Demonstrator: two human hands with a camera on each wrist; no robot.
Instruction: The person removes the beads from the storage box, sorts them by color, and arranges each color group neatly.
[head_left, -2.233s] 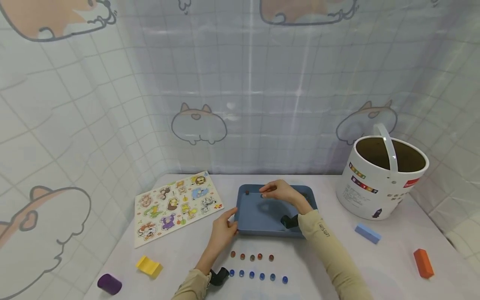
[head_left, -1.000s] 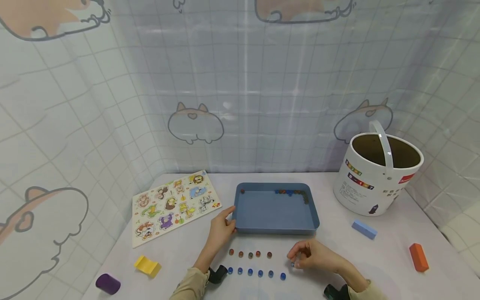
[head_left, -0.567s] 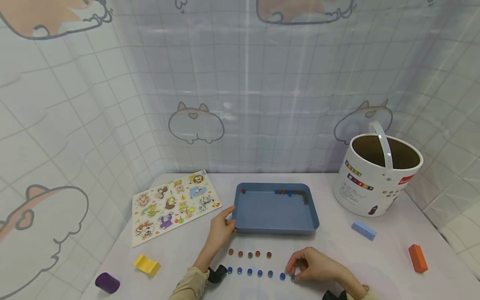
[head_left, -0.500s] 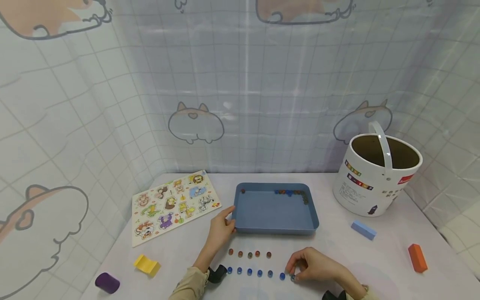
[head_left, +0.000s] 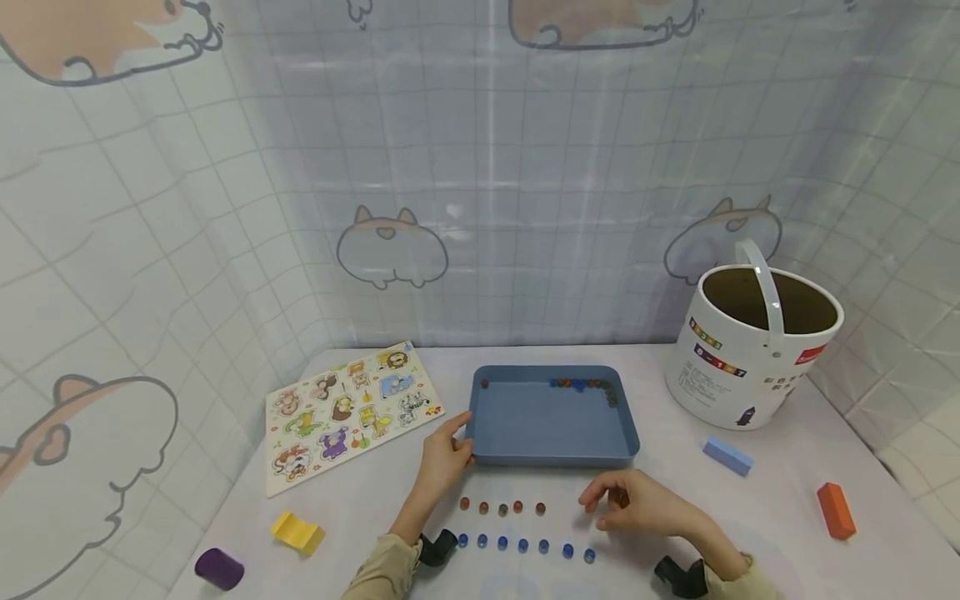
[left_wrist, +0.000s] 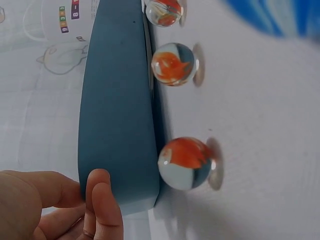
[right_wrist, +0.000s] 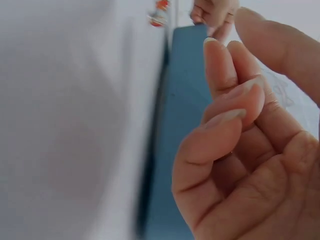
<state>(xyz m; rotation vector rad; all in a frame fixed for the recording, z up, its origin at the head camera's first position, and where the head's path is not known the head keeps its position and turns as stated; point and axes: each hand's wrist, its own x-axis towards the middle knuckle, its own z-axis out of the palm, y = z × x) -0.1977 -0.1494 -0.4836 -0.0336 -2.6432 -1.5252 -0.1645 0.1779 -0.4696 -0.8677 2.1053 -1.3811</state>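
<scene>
My left hand (head_left: 442,460) grips the tray's (head_left: 551,423) near left corner. My right hand (head_left: 641,502), thumb and fingertips apart, hovers near the blue marbles (head_left: 567,551).

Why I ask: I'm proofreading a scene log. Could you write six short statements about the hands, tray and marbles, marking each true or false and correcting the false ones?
1. The left hand touches the left side of the blue rectangular tray. True.
2. The right hand holds no marble. True.
3. A row of round bluish glass marbles lies nearer the person than a row of round, mostly reddish glass marbles. True.
4. Both rows have equal counts. False: the bluish row has seven, the reddish row five.
5. The tray lies nearer the person than both rows. False: it lies beyond them.
6. Nothing is inside the tray. False: one small reddish marble sits near its far left corner, with more near its far right.
</scene>
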